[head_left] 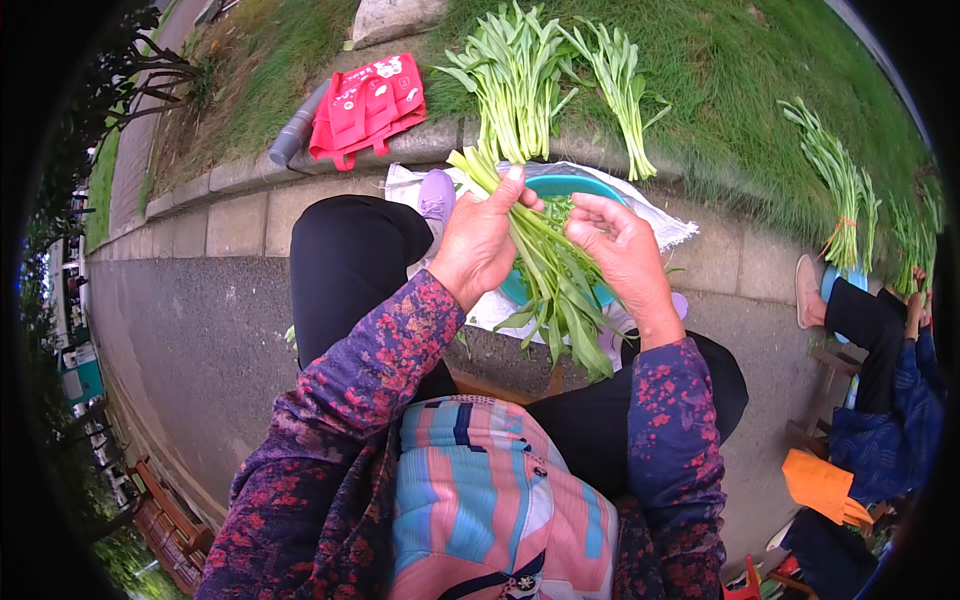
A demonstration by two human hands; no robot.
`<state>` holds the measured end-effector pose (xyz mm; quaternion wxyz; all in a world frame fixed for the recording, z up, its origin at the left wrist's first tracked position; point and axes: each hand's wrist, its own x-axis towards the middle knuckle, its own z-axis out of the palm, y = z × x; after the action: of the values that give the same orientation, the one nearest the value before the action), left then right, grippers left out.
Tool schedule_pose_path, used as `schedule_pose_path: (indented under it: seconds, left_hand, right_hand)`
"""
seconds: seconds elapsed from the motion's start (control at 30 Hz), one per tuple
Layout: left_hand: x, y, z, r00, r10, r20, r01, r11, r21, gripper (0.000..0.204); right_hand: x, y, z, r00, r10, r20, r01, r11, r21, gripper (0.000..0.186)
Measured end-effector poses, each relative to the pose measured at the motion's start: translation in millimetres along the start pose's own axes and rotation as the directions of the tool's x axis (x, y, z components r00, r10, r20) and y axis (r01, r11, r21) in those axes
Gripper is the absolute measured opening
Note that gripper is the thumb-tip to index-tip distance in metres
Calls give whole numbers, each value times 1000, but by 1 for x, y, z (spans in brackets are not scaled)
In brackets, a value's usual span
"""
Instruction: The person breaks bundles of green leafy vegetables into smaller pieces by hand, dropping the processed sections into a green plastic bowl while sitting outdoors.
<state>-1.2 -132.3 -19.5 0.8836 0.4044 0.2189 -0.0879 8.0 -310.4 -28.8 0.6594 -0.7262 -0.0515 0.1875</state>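
My left hand [480, 240] is closed around a bunch of green leafy stalks [555, 295], their pale cut ends pointing up to the upper left and the leaves hanging down to the lower right. My right hand [620, 255] is beside the bunch, fingers bent and apart, touching or very near the stems, with nothing clearly gripped. Beneath the greens is a teal basin [553, 185] holding loose green pieces, on a white sack [670, 228] between my feet.
More bunches of greens [515, 85] lie on the stone curb [230, 175] and grass behind the basin, beside a red bag [368, 105] and grey bottle [298, 125]. At right, another person [895, 400] sits near a blue tub [835, 280], tied greens [840, 180] and an orange bag [815, 475].
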Motion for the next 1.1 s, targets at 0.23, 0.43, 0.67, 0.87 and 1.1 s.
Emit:
schedule_pose_path:
  seconds: [0.23, 0.43, 0.67, 0.87, 1.1]
  left_hand:
    - [-4, -9, 11, 999, 41, 2, -41, 998, -42, 16]
    - [-10, 29, 14, 979, -74, 191, 23, 966, 258, 59]
    - [2, 21, -9, 892, -56, 449, -4, 991, 132, 73]
    - [8, 19, -11, 929, -32, 368, 28, 999, 17, 30]
    - [11, 34, -21, 959, -62, 275, 83, 994, -64, 13]
  right_hand:
    - [-11, 3, 30, 989, -8, 149, 56, 947, -317, 62]
    - [-9, -2, 19, 972, 45, 229, -15, 991, -129, 44]
    - [-8, -3, 17, 942, 45, 334, -28, 998, -55, 48]
    - [-9, -7, 12, 940, 62, 336, -89, 994, 67, 72]
    - [2, -2, -38, 970, 114, -216, -68, 975, 210, 28]
